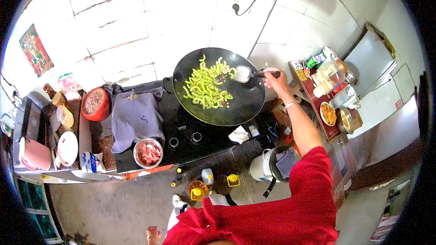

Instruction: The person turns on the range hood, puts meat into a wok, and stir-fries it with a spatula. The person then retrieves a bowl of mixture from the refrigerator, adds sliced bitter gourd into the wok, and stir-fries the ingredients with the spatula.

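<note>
A large black wok (245, 104) sits on the stove, holding sliced green vegetables (206, 84) that look like pepper strips, with small red bits among them. My right hand (276, 81) is closed around the dark handle of a metal spatula (243, 74). The spatula's blade rests inside the wok at the right edge of the vegetables. Low in the view, my left hand (153, 235) hangs beside my body, away from the stove. It is small and blurred, so its fingers cannot be made out well.
A metal bowl of raw meat (149, 153) stands at the stove's front, near a grey cloth (136, 118). Left are a red container (95, 104) and a white bowl (67, 149). Right, a shelf (313, 97) bears a dish of yellow food (328, 114). A white bucket (262, 167) stands below.
</note>
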A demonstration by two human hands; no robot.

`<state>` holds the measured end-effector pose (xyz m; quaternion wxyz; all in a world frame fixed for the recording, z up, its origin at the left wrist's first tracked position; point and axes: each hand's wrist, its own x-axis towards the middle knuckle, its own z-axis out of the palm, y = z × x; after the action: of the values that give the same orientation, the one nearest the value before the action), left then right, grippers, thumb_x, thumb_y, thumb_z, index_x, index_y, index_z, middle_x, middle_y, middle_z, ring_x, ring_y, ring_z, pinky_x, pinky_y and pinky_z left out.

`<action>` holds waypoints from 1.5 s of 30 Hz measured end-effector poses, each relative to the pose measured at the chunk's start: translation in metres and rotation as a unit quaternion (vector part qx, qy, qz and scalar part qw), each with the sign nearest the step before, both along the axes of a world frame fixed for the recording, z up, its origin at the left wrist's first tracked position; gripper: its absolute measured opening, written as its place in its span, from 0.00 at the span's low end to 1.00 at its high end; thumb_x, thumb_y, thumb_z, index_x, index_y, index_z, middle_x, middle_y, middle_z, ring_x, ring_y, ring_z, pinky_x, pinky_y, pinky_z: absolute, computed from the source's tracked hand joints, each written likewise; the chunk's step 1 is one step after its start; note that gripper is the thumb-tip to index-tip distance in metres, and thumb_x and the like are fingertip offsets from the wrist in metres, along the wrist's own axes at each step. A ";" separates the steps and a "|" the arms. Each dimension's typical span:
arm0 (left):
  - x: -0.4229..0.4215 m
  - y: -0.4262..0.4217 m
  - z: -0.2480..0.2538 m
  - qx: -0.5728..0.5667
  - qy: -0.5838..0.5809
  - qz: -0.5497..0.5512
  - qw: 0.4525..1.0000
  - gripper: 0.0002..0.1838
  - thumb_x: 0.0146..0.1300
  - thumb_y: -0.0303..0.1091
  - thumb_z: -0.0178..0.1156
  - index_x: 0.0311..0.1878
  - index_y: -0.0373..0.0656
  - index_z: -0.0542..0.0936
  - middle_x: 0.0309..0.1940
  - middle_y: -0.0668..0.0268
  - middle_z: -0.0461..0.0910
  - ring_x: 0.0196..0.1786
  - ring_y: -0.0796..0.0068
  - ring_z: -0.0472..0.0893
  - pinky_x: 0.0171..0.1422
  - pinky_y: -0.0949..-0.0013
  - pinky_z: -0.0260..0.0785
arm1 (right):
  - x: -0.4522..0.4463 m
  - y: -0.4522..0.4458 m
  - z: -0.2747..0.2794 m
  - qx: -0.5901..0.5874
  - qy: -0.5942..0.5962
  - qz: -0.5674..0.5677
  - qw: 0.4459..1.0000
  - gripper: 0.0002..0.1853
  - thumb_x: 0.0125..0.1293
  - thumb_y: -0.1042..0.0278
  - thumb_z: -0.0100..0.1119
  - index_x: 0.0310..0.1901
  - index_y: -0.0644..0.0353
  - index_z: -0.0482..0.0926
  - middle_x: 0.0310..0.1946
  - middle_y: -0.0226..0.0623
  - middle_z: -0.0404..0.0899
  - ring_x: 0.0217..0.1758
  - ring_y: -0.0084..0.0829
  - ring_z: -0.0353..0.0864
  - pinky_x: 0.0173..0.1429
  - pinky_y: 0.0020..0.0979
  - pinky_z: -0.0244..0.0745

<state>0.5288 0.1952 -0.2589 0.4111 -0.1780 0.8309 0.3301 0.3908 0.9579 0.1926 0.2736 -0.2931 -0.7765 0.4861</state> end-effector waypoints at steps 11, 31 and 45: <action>0.018 0.006 -0.001 -0.007 0.042 0.042 0.998 0.08 0.50 0.29 0.50 0.17 0.43 0.70 0.12 0.64 0.69 0.14 0.74 0.69 0.15 0.68 0.60 | -0.049 -0.120 0.051 0.343 0.003 0.266 0.901 0.07 0.50 0.72 0.56 0.33 0.61 0.78 0.27 0.38 0.80 0.30 0.30 0.80 0.39 0.28 0.73; -0.062 0.016 0.023 0.096 -0.066 0.147 0.982 0.03 0.51 0.31 0.55 0.26 0.43 0.72 0.18 0.64 0.70 0.18 0.71 0.72 0.18 0.71 0.63 | 0.034 -0.096 -0.004 -0.001 0.028 0.017 0.999 0.08 0.57 0.66 0.56 0.35 0.60 0.78 0.22 0.32 0.75 0.16 0.19 0.73 0.19 0.19 0.69; -0.043 0.017 0.030 -0.058 0.204 -0.443 0.871 0.04 0.46 0.34 0.55 0.24 0.47 0.76 0.20 0.66 0.75 0.25 0.69 0.76 0.26 0.67 0.68 | 0.035 -0.110 -0.007 0.024 -0.020 0.071 0.997 0.08 0.55 0.68 0.56 0.34 0.64 0.78 0.25 0.30 0.76 0.18 0.19 0.74 0.20 0.19 0.69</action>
<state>0.4860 0.2119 -0.2291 0.3243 0.2561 0.9058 0.0937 0.4254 0.8484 0.1855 0.2302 -0.2400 -0.8121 0.4794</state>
